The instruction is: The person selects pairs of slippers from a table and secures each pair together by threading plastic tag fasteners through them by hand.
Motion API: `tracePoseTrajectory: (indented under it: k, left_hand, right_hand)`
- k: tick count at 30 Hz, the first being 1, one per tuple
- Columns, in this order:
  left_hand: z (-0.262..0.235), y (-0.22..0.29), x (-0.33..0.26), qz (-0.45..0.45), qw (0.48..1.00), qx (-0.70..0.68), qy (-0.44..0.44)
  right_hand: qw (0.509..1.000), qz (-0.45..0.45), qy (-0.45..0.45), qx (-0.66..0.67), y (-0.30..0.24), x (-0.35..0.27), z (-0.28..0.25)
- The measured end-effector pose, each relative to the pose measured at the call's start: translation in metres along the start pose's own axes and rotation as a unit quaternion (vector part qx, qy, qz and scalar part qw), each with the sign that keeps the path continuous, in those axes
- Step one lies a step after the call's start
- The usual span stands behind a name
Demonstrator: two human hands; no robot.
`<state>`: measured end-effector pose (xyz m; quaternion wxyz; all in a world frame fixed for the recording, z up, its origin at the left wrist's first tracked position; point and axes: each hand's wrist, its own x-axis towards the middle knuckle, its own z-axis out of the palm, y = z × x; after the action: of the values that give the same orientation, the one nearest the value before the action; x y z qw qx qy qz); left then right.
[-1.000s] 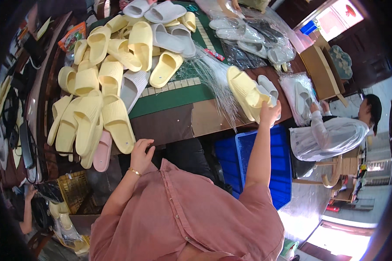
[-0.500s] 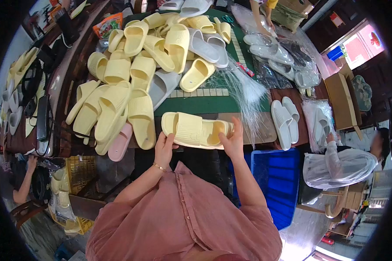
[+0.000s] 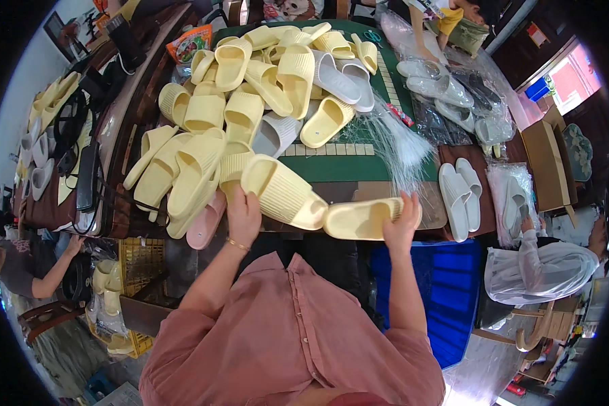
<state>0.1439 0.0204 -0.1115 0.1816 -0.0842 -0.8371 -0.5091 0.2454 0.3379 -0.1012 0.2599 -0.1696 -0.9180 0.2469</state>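
Observation:
A pale yellow slide slipper [image 3: 277,191] with a ribbed strap is held in my left hand [image 3: 243,216], gripped at its toe end. My right hand [image 3: 401,223] is closed round the far right end of a second yellow slipper [image 3: 358,220]. The two slippers lie almost end to end above the table's near edge, close together at their inner ends. Behind my left hand a heap of yellow slippers [image 3: 203,108] covers the table, with several grey slippers [image 3: 335,80] among them. Beside the heap's near edge lies a pink slipper [image 3: 205,221].
White plastic strands [image 3: 402,145] spread over the green cutting mat [image 3: 338,169]. A pale grey pair [image 3: 457,196] stands at the right, near bagged slippers [image 3: 440,91]. A blue bin [image 3: 430,298] sits below the table edge. People work at the left, right and far side.
The slippers, held together before, are now drawn apart, one in each hand. My right hand has moved right and my left hand slightly up and left.

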Motion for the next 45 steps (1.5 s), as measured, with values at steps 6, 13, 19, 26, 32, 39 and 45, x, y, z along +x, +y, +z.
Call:
tracePoseTrajectory:
  k: [6,13,19,26,32,39,45]
  left_hand:
    - [-0.010,0.003,0.038,-0.004,0.977,0.008,-0.213]
    - [0.046,0.006,0.025,0.018,0.957,-0.003,-0.291]
    - [0.049,-0.009,-0.036,0.091,0.933,0.110,-0.330]
    - [0.041,0.005,-0.055,0.093,0.922,0.153,-0.343]
    - [0.030,-0.003,-0.060,0.034,0.946,0.086,-0.311]
    - [0.026,-0.001,-0.072,0.073,0.963,0.084,-0.244]
    - [0.024,0.003,-0.079,0.061,0.960,0.086,-0.259]
  right_hand:
    - [0.983,-0.130,-0.127,0.010,-0.012,0.017,-0.012]
    - [0.974,-0.078,-0.205,-0.052,-0.035,0.007,0.041]
    - [0.973,0.071,-0.216,-0.029,-0.017,-0.030,0.058]
    - [0.980,0.055,-0.188,-0.029,-0.027,-0.029,0.079]
    - [0.978,0.037,-0.201,0.029,-0.002,-0.013,0.079]
    - [0.999,0.028,-0.038,-0.003,0.059,0.042,0.076]
    - [0.967,0.149,-0.025,-0.207,0.074,0.057,0.071]
